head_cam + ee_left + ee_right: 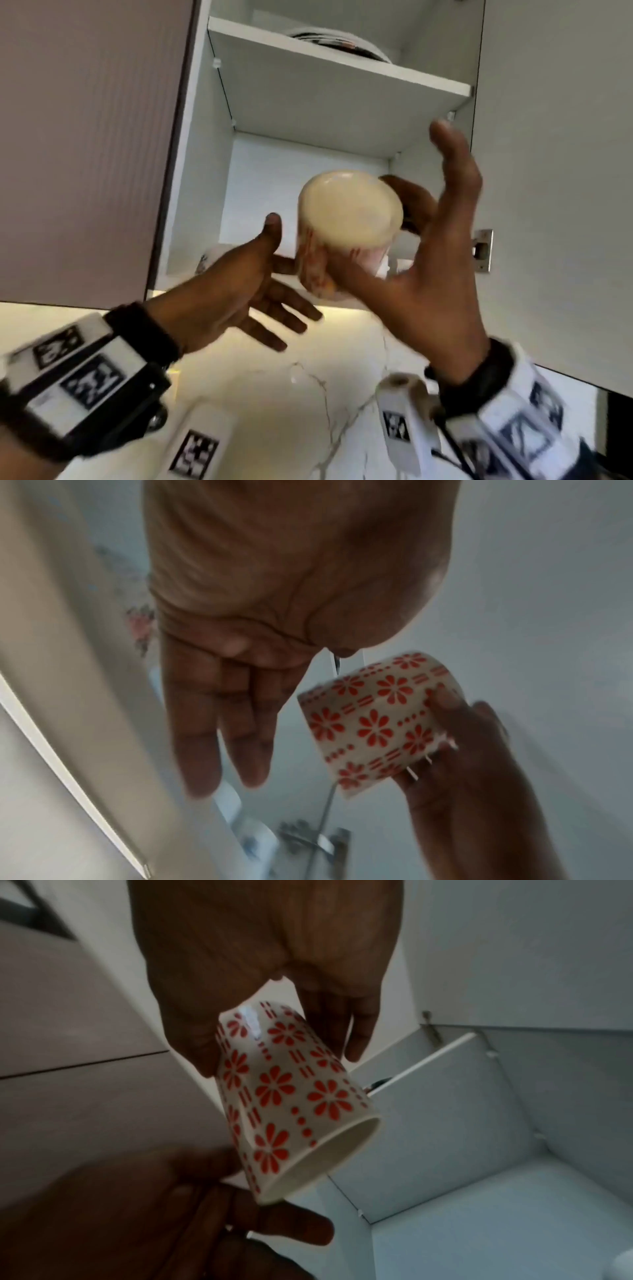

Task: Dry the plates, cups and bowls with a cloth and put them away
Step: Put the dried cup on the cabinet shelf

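One cup (346, 233), with red flowers, is held tilted by the right hand (424, 274) before the open cupboard's lower shelf (260, 257); the left hand (246, 294) is spread, holding nothing. Plates (342, 44) are already on the upper shelf; placing remains.

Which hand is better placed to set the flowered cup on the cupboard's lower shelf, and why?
Probably the right hand: it grips the cup in front of the open cupboard. The left hand is open beside it, holding nothing.
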The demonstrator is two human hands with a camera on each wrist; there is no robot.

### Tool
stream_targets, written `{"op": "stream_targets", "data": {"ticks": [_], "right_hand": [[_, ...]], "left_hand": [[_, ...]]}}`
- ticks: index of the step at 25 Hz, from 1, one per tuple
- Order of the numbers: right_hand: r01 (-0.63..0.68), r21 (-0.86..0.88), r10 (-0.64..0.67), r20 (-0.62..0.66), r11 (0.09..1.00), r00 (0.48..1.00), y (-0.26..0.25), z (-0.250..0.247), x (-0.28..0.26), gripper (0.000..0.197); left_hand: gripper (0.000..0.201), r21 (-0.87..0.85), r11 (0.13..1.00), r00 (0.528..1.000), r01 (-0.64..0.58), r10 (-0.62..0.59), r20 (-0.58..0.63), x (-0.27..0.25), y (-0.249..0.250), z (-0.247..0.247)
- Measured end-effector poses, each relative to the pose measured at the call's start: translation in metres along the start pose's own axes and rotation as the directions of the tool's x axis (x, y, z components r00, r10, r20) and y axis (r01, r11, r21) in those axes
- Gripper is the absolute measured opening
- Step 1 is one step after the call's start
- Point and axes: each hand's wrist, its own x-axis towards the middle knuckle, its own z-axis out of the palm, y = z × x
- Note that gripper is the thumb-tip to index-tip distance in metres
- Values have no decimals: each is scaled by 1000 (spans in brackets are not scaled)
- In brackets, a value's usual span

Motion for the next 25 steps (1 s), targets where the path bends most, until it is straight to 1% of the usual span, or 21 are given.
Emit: {"op": "stream_targets", "data": {"ticks": [1,2,3,4,5,6,7,8,9,10,11,13,14,16,19,21,23,25], "right_hand": [[-112,-9,112,-12,994,994,17,-1,15,101],[-201,1,201,33,980,979,35,-2,31,101],[-262,-40,265,94,964,960,50,0,49,100],[-300,-114,314,148,947,938,67,6,65,99],[-310,-187,344,190,932,919,85,13,79,97],[-325,-235,377,224,916,899,101,22,91,96],[-341,-261,405,255,903,878,118,29,102,94],[-376,-258,443,295,890,847,133,36,111,95],[-418,-251,484,346,873,804,145,44,120,97],[-458,-260,527,405,850,747,156,51,128,99],[-471,-293,555,462,832,692,166,58,135,102],[-436,-395,588,560,809,584,183,72,143,107],[-424,-431,604,589,797,537,189,78,145,108],[-418,-466,624,629,780,463,199,88,147,107],[-453,-486,648,683,748,338,202,92,152,101],[-442,-512,659,693,736,294,203,95,153,98],[-405,-541,661,703,737,263,203,100,149,94],[-367,-570,667,705,735,242,204,106,142,90]], "left_hand": [[60,7,1000,992,-23,24,-121,13,13,-3],[42,32,996,978,-78,82,-190,26,22,-6],[37,87,991,969,-106,123,-214,37,33,-7],[53,169,975,964,-142,175,-198,52,38,-8],[67,254,953,966,-163,207,-158,67,43,-6],[71,320,930,969,-178,223,-109,81,45,-4],[65,355,916,964,-188,242,-114,93,50,0],[54,373,909,954,-189,259,-149,108,52,1],[45,390,903,940,-181,275,-201,120,52,2],[42,418,899,931,-134,259,-259,135,52,1],[42,451,891,924,-56,217,-314,149,50,-2],[47,492,859,912,139,82,-402,169,48,-9],[49,485,848,912,214,5,-411,177,48,-11],[53,479,819,909,316,-117,-400,187,47,-15],[56,517,764,901,387,-195,-387,195,47,-16],[58,550,719,893,424,-232,-386,196,46,-14],[59,592,663,883,458,-260,-391,195,43,-13],[65,613,618,870,492,-320,-375,194,40,-14]]}}
